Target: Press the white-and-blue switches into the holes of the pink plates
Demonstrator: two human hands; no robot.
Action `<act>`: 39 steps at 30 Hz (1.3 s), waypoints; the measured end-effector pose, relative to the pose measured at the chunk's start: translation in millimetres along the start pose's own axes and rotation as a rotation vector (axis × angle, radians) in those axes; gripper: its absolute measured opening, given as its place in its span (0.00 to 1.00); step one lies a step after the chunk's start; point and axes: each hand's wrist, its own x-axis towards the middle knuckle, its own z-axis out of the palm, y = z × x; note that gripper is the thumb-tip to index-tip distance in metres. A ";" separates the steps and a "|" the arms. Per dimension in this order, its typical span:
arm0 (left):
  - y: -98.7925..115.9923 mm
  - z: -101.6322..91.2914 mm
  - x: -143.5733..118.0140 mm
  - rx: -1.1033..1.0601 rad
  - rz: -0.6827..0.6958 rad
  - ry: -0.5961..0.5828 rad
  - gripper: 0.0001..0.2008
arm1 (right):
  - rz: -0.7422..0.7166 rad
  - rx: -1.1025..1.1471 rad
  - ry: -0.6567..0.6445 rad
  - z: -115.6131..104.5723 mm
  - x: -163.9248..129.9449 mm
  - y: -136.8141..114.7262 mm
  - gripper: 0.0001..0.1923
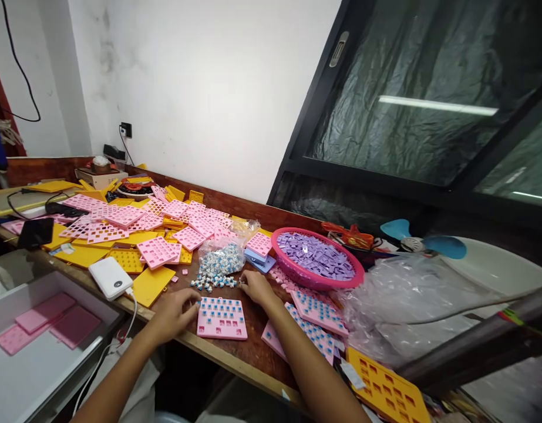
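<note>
A pink panel (222, 327) with square openings lies on the table before me, its upper rows fitted with small blue-and-white switches and several lower openings bare. At its upper left edge is my left hand (176, 314), fingers curled together; what they hold, if anything, is hidden. My right hand (256, 288) is closed in a pinch above the panel's upper right corner, beside the loose switches (213, 281). A small whitish piece, seemingly a switch, shows at its fingertips. Behind the loose pile, a clear bag (224, 258) spills more of the same switches.
A pink basket (277, 258) of purple pieces stands behind my right hand. Filled pink panels (319, 311) lie under my right forearm. Pink and yellow panels (125, 216) heap up at left, near a white power bank (110, 277) with a cable. A yellow panel (385, 385) lies at right.
</note>
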 end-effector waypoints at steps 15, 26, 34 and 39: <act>-7.2 48.8 -27.6 -0.264 0.135 0.158 0.09 | -0.378 0.455 -0.169 -12.5 -53.4 -22.6 0.12; 1.1 43.8 -27.8 -0.234 0.104 0.093 0.10 | -0.438 0.502 -0.105 4.2 -87.5 -58.9 0.09; -0.2 48.3 -29.9 -0.203 0.112 0.093 0.11 | -0.338 0.412 -0.071 21.9 -82.4 -48.4 0.06; 3.9 43.9 -28.2 -0.206 0.081 0.081 0.10 | -0.303 0.380 -0.064 28.5 -81.1 -48.4 0.04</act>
